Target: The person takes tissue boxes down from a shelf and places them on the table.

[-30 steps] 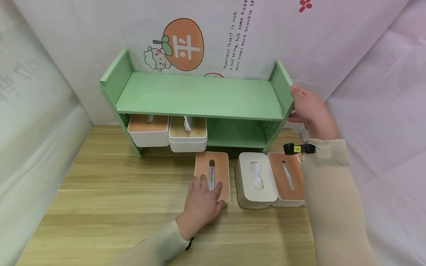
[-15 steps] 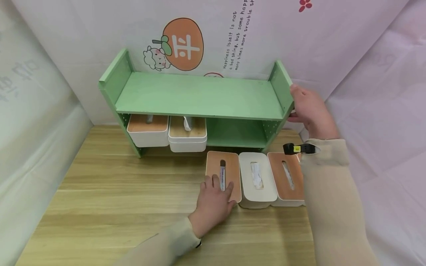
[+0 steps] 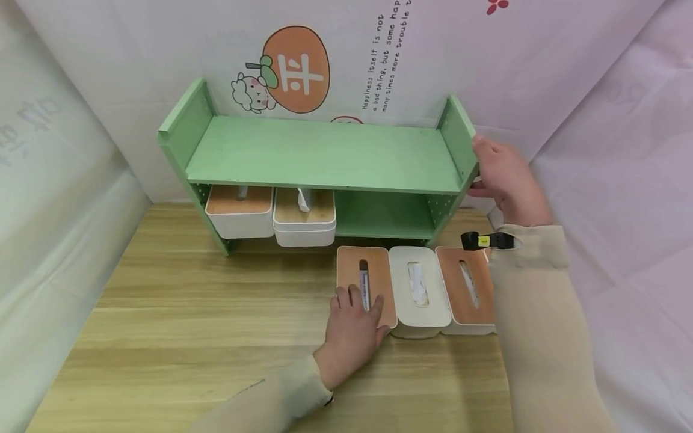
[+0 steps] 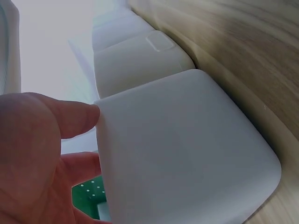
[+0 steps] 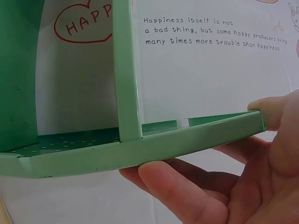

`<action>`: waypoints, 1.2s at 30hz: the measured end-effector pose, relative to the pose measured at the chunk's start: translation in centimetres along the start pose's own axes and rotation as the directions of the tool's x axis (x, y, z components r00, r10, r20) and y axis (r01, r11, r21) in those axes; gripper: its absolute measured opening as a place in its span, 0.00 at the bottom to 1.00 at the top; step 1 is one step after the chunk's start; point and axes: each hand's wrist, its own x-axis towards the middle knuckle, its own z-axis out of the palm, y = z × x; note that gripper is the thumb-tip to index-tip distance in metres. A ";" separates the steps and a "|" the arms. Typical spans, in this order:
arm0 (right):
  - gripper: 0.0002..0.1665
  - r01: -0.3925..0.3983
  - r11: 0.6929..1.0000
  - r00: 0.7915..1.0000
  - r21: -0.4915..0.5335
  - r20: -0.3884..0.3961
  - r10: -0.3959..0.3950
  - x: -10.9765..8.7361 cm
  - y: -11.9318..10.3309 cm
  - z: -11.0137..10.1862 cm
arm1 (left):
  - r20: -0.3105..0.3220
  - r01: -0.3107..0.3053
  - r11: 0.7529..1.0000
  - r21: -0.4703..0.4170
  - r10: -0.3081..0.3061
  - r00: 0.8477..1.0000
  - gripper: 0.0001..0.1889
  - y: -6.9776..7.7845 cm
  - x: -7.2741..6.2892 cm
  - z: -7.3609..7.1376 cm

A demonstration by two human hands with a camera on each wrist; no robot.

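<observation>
My left hand (image 3: pixel 352 337) lies on a tissue box (image 3: pixel 373 270) with a wood-coloured lid, fingers spread over the top. In the left wrist view the thumb (image 4: pixel 77 116) touches the edge of the box's white end (image 4: pixel 187 154). A pale printed strip (image 3: pixel 364 285) shows in its slot. Directly beside it stands a cream tissue box (image 3: pixel 403 313), then another wood-lidded tissue box (image 3: pixel 452 300), partly hidden by the right sleeve. My right hand (image 3: pixel 503 177) grips the right side panel of a green shelf (image 3: pixel 325 153), thumb and fingers on opposite faces in the right wrist view.
On the lower tier, two wood-lidded tissue boxes stand side by side at the left: one (image 3: pixel 238 224), and one with a raised tissue (image 3: pixel 305 231). The shelf stands on a wooden table (image 3: pixel 189 337) against a printed white cloth (image 3: pixel 411 72).
My left hand has slid the wood-lidded tissue box to the right until it sits against the cream one; it is still over the last half second. The right hand stays on the shelf.
</observation>
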 end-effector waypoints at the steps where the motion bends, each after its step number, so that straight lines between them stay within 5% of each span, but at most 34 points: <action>1: 0.48 -0.001 1.000 1.000 0.001 0.000 0.001 0.0 0.0 0.0 | -0.002 0.000 1.000 0.003 0.000 1.000 0.31 0.1 0.0 0.0; 12: 0.49 0.005 1.000 1.000 -0.005 0.007 -0.005 0.1 0.0 -0.1 | 0.023 -0.023 1.000 0.005 0.023 0.999 0.31 -0.4 0.2 -0.2; 18: 0.49 0.019 1.000 1.000 -0.011 0.021 -0.019 0.0 0.1 -0.2 | 0.105 -0.064 0.991 -0.117 0.077 0.991 0.30 -2.0 0.5 -0.7; 28: 0.49 0.009 1.000 0.999 0.010 0.035 -0.010 -0.2 0.1 -0.2 | 0.086 -0.100 0.963 -0.249 0.125 0.988 0.26 -4.0 -0.1 -1.9; 32: 0.49 0.017 1.000 0.999 0.007 0.030 -0.017 -0.2 0.1 -0.2 | 0.041 -0.072 0.967 -0.245 0.085 0.996 0.27 -4.3 -0.1 -2.1; 36: 0.49 0.024 1.000 0.999 0.001 0.029 -0.024 -0.1 0.2 -0.2 | -0.110 -0.024 0.983 -0.184 0.003 0.994 0.29 -5.4 0.4 -2.8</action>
